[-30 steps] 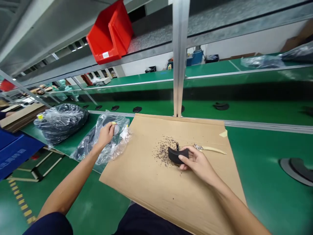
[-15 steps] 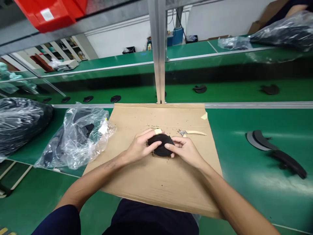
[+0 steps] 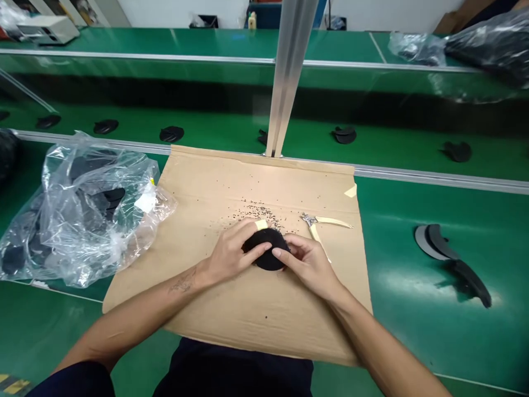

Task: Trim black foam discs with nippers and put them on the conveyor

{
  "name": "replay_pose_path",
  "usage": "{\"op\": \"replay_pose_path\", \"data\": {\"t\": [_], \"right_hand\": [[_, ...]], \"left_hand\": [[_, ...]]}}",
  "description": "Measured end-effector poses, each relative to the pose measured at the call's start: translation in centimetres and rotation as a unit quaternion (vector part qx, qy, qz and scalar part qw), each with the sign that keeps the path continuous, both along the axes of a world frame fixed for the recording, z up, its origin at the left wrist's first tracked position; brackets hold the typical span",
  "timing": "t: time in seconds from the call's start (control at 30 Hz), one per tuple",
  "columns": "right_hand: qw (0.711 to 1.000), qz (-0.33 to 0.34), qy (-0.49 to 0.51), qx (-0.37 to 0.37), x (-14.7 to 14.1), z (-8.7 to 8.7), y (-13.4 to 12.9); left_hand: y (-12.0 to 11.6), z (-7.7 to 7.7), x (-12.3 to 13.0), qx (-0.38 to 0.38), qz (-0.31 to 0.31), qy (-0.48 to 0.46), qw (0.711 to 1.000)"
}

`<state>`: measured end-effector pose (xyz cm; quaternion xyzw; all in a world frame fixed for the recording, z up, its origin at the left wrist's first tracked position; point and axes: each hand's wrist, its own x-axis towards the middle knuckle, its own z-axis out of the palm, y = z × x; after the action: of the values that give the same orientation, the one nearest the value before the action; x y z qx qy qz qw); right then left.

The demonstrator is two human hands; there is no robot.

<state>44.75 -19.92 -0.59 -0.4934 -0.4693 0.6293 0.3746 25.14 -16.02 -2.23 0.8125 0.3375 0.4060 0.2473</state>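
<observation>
Between my two hands is a round black part (image 3: 270,255), held over a sheet of brown cardboard (image 3: 231,309). My left hand (image 3: 233,248) grips its left side, thumb on top; one finger wears a pale yellow wrap (image 3: 262,224). On the other side my right hand (image 3: 308,259) pinches the edge between thumb and fingers. Many small black bits (image 3: 256,211) lie scattered just beyond the part. Right of them rest nippers with cream handles (image 3: 334,222), their jaws pointing away from me; one handle is partly behind my right hand.
A clear plastic bag (image 3: 95,209) with black parts inside lies on the left. Several black parts sit along the green channel behind, one being a rounded piece (image 3: 344,134). A metal post (image 3: 289,77) rises behind the cardboard. Curved grey and black pieces (image 3: 442,242) lie right.
The view has tilted down and shifted, so the red bin is out of sight. Both hands keep hold of the black part, now nearer to me relative to the bits, more of which show.
</observation>
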Motion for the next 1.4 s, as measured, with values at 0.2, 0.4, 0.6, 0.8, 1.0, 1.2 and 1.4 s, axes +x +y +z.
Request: {"op": "replay_pose_path", "data": {"t": [0.2,0.4,0.6,0.8,1.0,1.2,1.4], "right_hand": [[0.998,0.008,-0.043,0.041,-0.3,0.5,-0.3],[0.996,0.001,-0.075,0.052,-0.2,0.1,-0.2],[0.991,0.015,-0.109,0.078,-0.1,0.2,-0.2],[0.971,0.005,-0.157,0.179,0.1,1.1,-0.2],[0.938,-0.013,-0.154,0.310,0.1,0.5,-0.4],[0.905,-0.026,-0.170,0.390,0.3,-0.2,-0.5],[0.881,-0.011,-0.176,0.439,0.5,-0.5,-0.6]], "left_hand": [[-0.5,-0.2,0.0,-0.033,-0.010,-0.040,0.999],[-0.6,-0.1,0.0,-0.024,-0.022,-0.057,0.998],[-0.3,-0.3,0.0,-0.020,-0.048,-0.065,0.997],[-0.3,-0.3,-0.1,-0.037,-0.048,-0.087,0.994],[0.3,0.3,-0.4,-0.102,-0.055,-0.139,0.984],[0.5,1.0,-0.9,-0.062,-0.084,-0.130,0.986],[0.6,1.2,-0.9,-0.046,-0.119,-0.133,0.983]]}}
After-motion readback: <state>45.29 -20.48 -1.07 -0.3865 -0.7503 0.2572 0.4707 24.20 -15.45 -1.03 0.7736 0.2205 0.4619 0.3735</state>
